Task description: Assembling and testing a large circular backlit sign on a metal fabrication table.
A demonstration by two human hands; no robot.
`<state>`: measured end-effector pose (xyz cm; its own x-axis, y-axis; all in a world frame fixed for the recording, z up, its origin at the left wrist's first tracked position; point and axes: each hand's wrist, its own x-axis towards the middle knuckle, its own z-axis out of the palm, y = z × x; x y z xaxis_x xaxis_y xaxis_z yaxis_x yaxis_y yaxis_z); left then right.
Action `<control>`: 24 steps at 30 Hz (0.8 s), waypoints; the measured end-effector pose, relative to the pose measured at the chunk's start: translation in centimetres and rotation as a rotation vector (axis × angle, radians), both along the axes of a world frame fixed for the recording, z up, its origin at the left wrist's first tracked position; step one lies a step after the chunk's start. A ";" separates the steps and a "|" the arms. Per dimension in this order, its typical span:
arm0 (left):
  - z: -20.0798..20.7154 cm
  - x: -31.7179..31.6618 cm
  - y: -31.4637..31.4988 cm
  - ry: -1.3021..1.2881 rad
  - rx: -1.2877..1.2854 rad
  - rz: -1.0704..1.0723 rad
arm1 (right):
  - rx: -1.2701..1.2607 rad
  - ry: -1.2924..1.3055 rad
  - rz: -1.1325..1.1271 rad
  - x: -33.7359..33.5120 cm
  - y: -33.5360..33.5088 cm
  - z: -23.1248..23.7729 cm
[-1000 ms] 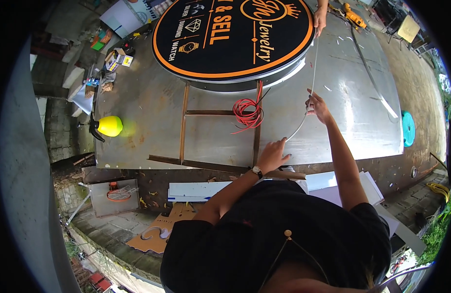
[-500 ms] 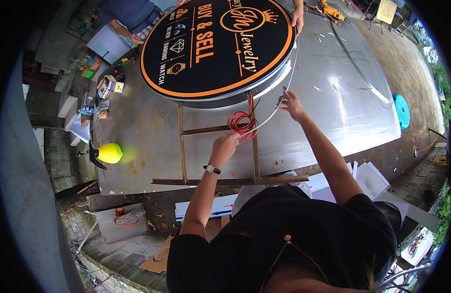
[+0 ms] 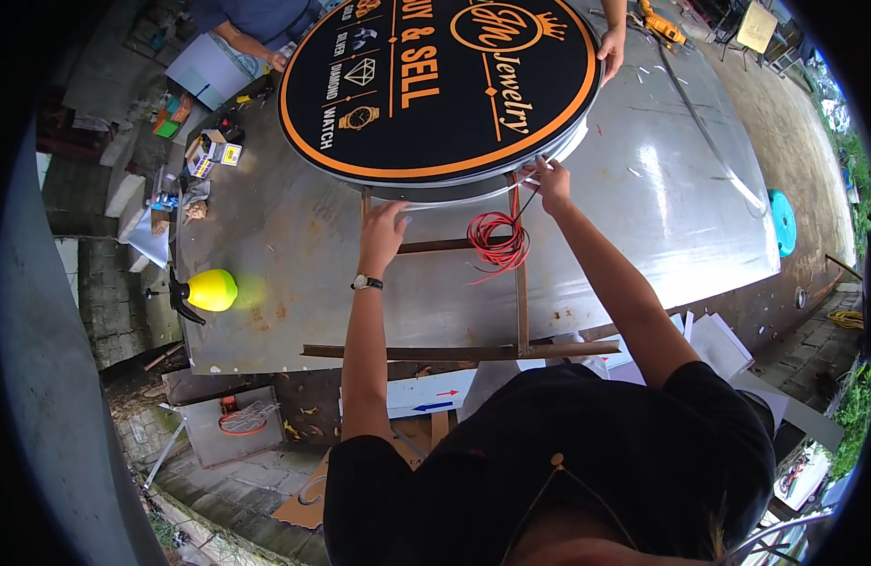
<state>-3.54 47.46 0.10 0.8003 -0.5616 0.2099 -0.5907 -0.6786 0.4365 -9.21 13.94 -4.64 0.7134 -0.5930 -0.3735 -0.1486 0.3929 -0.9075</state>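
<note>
A round black sign [image 3: 435, 123] with an orange ring and gold and white lettering lies face up on the metal table. My right hand [image 3: 552, 185] pinches a thin white strip [image 3: 459, 204] at the sign's near right rim. The strip curves along the near edge to my left hand [image 3: 384, 231], whose curled fingers meet its left end beside a frame leg; their grip is partly hidden. A brown metal frame [image 3: 522, 311] extends from under the sign toward me. A coil of red wire [image 3: 497, 241] hangs over its crossbar, just below my right hand.
Another person's hand [image 3: 613, 49] holds the sign's right side; a second hand [image 3: 278, 61] is at its left. A yellow spray bottle [image 3: 212, 291], small boxes [image 3: 212, 154] and a yellow power tool [image 3: 662, 24] lie on the table [image 3: 643, 274]. A teal round object [image 3: 782, 224] stands beyond the right edge.
My left hand has moved up and left to the sign's near edge, my right hand slightly down and left to the rim. The strip now follows the rim. The sign appears shifted right and down.
</note>
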 end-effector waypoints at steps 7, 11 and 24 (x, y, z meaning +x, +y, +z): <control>-10.0 -3.3 12.8 0.350 -0.012 0.652 | -0.052 0.062 -0.065 0.4 0.2 -0.8; -13.9 -7.9 18.8 0.965 -0.335 0.650 | -0.075 0.152 0.064 1.3 1.8 -0.8; -10.0 -10.5 12.7 1.135 -0.640 0.788 | 0.109 0.003 0.132 0.6 0.6 -3.2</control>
